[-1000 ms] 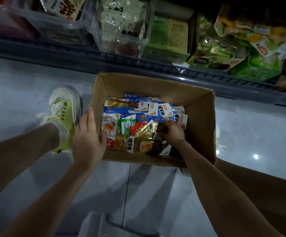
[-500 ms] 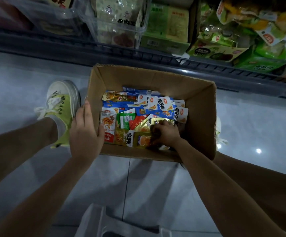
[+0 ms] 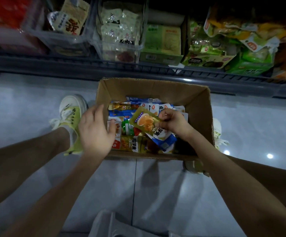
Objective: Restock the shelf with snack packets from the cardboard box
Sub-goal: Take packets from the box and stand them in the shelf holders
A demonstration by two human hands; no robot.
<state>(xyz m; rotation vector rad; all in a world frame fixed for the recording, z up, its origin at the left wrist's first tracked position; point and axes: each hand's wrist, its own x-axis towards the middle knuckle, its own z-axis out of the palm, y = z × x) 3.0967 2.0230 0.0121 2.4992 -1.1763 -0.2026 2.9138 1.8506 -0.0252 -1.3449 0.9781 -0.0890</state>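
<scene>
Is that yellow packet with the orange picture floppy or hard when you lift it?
Probably bendy, not limp: the yellow packet is thin yet sticks out flat from the right hand pinching one end. Likely light: a pinch holds it. Its glossy wrapper may slip.

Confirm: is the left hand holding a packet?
No, the left hand is open over the left wall of the box with nothing in it; only the right hand pinches a gold packet.

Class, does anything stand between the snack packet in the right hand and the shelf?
The far wall of the cardboard box and the dark front rail of the shelf lie between the green-gold snack packet, pinched by the right hand, and its place there. Above them nothing visible blocks the way.
</scene>
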